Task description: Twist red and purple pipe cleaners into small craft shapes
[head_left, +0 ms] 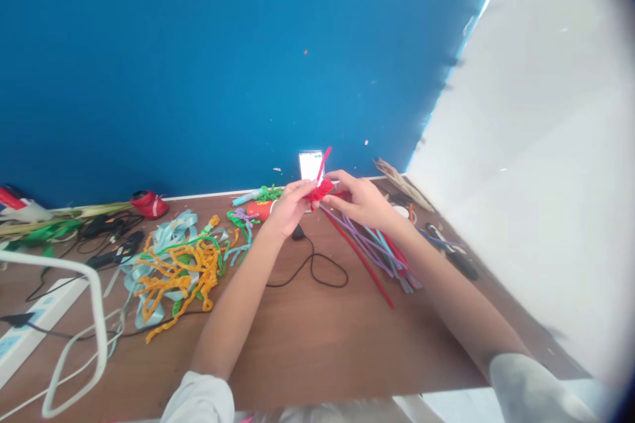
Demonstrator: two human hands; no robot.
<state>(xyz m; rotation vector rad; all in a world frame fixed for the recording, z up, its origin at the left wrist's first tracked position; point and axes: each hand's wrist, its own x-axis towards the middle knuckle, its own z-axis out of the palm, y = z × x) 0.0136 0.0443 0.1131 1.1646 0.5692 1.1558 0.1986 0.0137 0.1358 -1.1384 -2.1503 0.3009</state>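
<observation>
Both my hands meet near the back of a brown wooden table (307, 337). My left hand (290, 206) and my right hand (362, 200) pinch a red pipe cleaner piece (321, 189) between them, one end sticking up. Below my right hand lies a bundle of straight pipe cleaners (380, 252), red, purple and light blue. A white phone (310, 164) leans on the blue wall just behind my hands.
A tangle of orange, green and light blue pipe cleaners and ribbon (178, 268) lies left. A black cable (312, 268) loops mid-table. A white power strip (30, 334) and wire frame (94, 317) sit front left. A red object (149, 203) and tools (454, 254) lie along the edges.
</observation>
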